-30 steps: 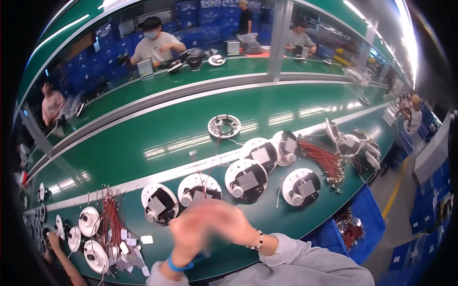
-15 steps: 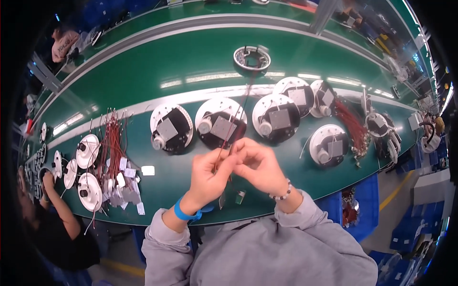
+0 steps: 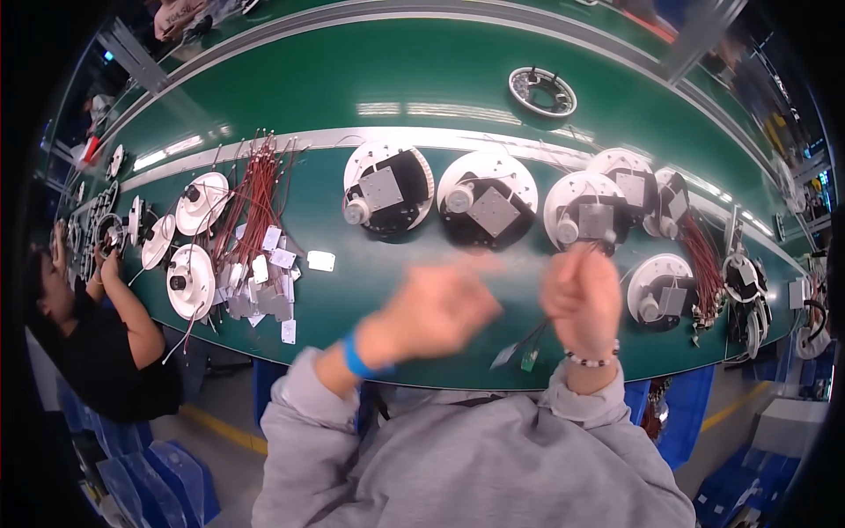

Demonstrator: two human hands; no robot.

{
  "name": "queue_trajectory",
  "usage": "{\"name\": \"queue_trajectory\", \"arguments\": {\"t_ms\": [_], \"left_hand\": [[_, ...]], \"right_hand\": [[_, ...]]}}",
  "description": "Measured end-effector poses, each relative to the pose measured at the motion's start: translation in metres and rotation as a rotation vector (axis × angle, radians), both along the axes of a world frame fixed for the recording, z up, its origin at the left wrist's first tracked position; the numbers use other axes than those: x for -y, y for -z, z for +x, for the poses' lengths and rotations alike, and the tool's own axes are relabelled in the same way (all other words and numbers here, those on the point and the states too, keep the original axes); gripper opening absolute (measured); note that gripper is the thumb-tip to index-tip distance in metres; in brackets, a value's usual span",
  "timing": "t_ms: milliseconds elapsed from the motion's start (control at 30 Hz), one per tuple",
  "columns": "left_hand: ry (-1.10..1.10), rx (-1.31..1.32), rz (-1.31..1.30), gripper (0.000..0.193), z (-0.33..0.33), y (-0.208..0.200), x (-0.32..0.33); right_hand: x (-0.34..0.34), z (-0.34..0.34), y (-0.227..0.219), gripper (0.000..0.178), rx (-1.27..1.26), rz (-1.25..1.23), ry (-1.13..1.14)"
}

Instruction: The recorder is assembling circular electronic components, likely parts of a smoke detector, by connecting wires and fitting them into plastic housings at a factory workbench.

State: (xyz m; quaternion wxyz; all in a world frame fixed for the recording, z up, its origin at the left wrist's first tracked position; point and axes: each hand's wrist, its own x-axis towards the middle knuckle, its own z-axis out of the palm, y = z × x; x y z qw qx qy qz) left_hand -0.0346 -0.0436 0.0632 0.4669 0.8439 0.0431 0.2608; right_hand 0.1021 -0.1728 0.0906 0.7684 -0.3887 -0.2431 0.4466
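My right hand (image 3: 583, 295) is closed round a thin dark cable (image 3: 536, 333), in front of the round units. From the cable's lower end hang a small green circuit board (image 3: 529, 360) and a pale flat tag (image 3: 503, 355). My left hand (image 3: 440, 304) is apart from it, smeared by motion, so its fingers do not read clearly. Beyond my hands stand white round units with a grey square plate and a small round motor: one at left (image 3: 381, 188), one in the middle (image 3: 493, 211), one behind my right hand (image 3: 591, 216).
A bundle of red cables (image 3: 257, 189) with white tags lies left, beside white domed discs (image 3: 191, 282). More red cables (image 3: 702, 255) lie right, near another round unit (image 3: 662, 295). A white ring (image 3: 543, 91) sits farther back. A co-worker (image 3: 97, 326) works at far left.
My hands, together on the cable before, have come apart. The right one has moved right with the cable. The view has shifted left, so the table's things appear farther right.
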Motion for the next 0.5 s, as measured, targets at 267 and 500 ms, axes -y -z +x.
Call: {"name": "queue_trajectory", "arguments": {"t_ms": [267, 500], "left_hand": [[-0.479, -0.330, -0.287, 0.028, -0.014, 0.067, -0.182], [-0.392, -0.350, -0.683, 0.025, -0.049, 0.036, -0.091]], "right_hand": [[-0.005, 0.000, 0.004, 0.033, 0.224, -0.171, -0.204], [-0.002, -0.001, 0.000, 0.014, 0.802, -0.294, -0.184]]}}
